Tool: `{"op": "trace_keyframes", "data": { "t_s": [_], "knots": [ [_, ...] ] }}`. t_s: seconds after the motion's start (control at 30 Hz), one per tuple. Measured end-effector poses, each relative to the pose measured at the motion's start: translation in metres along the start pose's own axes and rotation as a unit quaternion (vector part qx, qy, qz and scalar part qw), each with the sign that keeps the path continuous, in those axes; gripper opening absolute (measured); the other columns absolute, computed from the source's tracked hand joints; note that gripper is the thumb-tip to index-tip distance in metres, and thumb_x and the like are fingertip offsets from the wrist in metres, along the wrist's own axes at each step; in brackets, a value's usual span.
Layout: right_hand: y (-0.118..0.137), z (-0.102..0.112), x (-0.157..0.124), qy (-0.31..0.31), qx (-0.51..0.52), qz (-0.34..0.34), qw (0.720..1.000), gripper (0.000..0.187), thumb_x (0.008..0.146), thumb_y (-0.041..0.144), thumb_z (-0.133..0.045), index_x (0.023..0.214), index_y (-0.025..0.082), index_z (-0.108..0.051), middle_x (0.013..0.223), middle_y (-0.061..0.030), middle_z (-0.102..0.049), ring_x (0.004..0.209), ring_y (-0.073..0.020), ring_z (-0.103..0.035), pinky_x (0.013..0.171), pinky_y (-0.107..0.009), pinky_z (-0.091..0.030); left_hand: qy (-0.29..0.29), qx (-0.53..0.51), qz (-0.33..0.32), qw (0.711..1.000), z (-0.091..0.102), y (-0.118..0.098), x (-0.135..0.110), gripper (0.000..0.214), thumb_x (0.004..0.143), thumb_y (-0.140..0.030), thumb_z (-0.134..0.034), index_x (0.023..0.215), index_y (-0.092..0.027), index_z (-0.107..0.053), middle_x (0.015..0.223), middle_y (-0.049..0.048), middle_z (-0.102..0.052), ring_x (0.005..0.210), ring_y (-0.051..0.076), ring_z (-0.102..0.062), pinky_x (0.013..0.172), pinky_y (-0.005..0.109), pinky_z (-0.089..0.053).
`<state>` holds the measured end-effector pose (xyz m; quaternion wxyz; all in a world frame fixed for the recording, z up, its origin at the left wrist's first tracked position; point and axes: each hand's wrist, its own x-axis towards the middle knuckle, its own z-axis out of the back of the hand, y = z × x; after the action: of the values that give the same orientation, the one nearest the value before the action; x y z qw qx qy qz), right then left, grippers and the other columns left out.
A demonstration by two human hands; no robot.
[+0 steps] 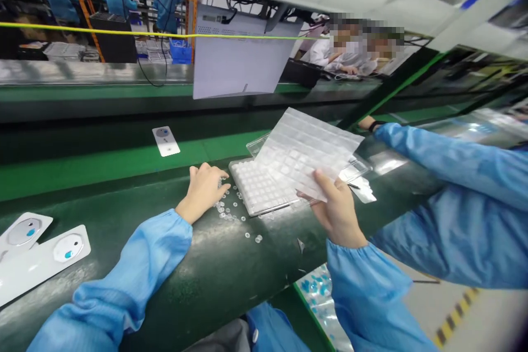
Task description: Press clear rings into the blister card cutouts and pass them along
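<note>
My right hand (336, 209) grips the near edge of a thin clear gridded plastic sheet (307, 148) and holds it tilted above a white compartment tray (258, 190) on the dark green bench (214, 275). My left hand (204, 190) rests palm down on the bench just left of the tray, fingers curled over a scatter of several small clear round parts (229, 212). More of these parts lie loose toward the bench's near edge (258, 238). Both my arms wear light blue sleeves.
A white card with a blue dot (165, 141) lies on the green conveyor belt. Two similar white cards (41, 253) lie at the bench's left. A co-worker's blue sleeve (449, 159) reaches in from the right. A grey monitor back (239, 60) stands beyond the belt.
</note>
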<state>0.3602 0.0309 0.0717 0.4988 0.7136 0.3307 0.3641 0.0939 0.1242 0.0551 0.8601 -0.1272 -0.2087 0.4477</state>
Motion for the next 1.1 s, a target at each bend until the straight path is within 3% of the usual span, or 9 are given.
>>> {"op": "trace_keyframes", "data": {
  "t_s": [0.13,0.23,0.43,0.67,0.83,0.97,1.03,1.1],
  "knots": [
    [-0.001,0.019,0.003,-0.015,0.010,-0.008,1.000,0.038,0.079,0.048,-0.086,0.103,0.022,-0.073,0.095,-0.0036,-0.075,0.066,-0.0180,-0.071,0.046,-0.025,-0.062,0.023,0.031,-0.028,0.999,-0.034,-0.007,0.020,0.020,0.084,-0.035,-0.081,0.094,-0.018,-0.080,0.105,0.0143,-0.077,0.107,0.036,-0.057,0.090,0.051,-0.035],
    [-0.003,0.033,0.001,-0.018,0.010,-0.034,0.999,0.037,0.079,0.048,-0.086,0.104,0.023,-0.074,0.094,-0.0038,-0.076,0.064,-0.0182,-0.070,0.045,-0.025,-0.062,0.026,0.048,-0.037,0.998,-0.050,-0.015,0.029,0.025,0.085,-0.042,-0.079,0.089,-0.018,-0.080,0.103,0.0152,-0.076,0.105,0.036,-0.054,0.090,0.051,-0.034],
    [-0.004,0.062,0.005,-0.051,0.031,-0.034,0.998,0.037,0.077,0.048,-0.088,0.101,0.023,-0.075,0.093,-0.0025,-0.076,0.061,-0.0162,-0.070,0.043,-0.022,-0.060,0.022,0.061,-0.056,0.996,-0.066,-0.033,0.039,0.036,0.090,-0.055,-0.071,0.090,-0.020,-0.079,0.104,0.0147,-0.076,0.105,0.034,-0.051,0.089,0.050,-0.033],
    [-0.002,0.075,0.009,-0.070,0.031,-0.034,0.996,0.041,0.073,0.053,-0.090,0.096,0.023,-0.075,0.084,-0.0019,-0.076,0.059,-0.0168,-0.069,0.042,-0.023,-0.059,0.012,0.060,-0.055,0.997,-0.085,-0.043,0.052,0.042,0.087,-0.058,-0.072,0.093,-0.018,-0.080,0.105,0.0158,-0.076,0.107,0.037,-0.051,0.088,0.052,-0.032],
    [-0.003,0.088,0.011,-0.085,0.047,-0.041,0.994,0.039,0.073,0.052,-0.090,0.096,0.023,-0.076,0.082,-0.0017,-0.075,0.057,-0.0161,-0.068,0.042,-0.024,-0.058,0.013,0.056,-0.055,0.997,-0.086,-0.058,0.057,0.043,0.096,-0.054,-0.059,0.098,-0.017,-0.078,0.106,0.0183,-0.076,0.107,0.037,-0.052,0.087,0.053,-0.033],
    [-0.007,0.106,0.007,-0.111,0.050,-0.030,0.992,0.037,0.076,0.052,-0.087,0.097,0.023,-0.076,0.083,-0.0011,-0.076,0.054,-0.0154,-0.066,0.040,-0.024,-0.056,0.070,0.030,-0.151,0.986,-0.085,-0.080,0.032,0.026,0.100,-0.036,-0.058,0.095,-0.020,-0.077,0.104,0.0122,-0.077,0.104,0.030,-0.062,0.090,0.046,-0.037],
    [-0.011,0.112,0.001,-0.111,0.034,-0.036,0.993,0.036,0.076,0.051,-0.087,0.095,0.023,-0.076,0.080,-0.0014,-0.075,0.052,-0.0160,-0.065,0.038,-0.024,-0.055,0.111,0.008,-0.239,0.965,-0.090,-0.088,0.013,0.022,0.099,-0.033,-0.058,0.105,-0.023,-0.077,0.115,0.0077,-0.077,0.111,0.024,-0.065,0.097,0.040,-0.039],
    [-0.017,0.113,-0.006,-0.103,0.024,-0.058,0.993,0.037,0.074,0.050,-0.089,0.094,0.022,-0.077,0.077,-0.0018,-0.075,0.051,-0.0162,-0.065,0.038,-0.024,-0.054,0.135,0.000,-0.313,0.940,-0.099,-0.091,-0.004,0.031,0.102,-0.035,-0.055,0.124,-0.022,-0.071,0.133,0.0080,-0.072,0.128,0.023,-0.061,0.110,0.040,-0.036]
  ]
}}
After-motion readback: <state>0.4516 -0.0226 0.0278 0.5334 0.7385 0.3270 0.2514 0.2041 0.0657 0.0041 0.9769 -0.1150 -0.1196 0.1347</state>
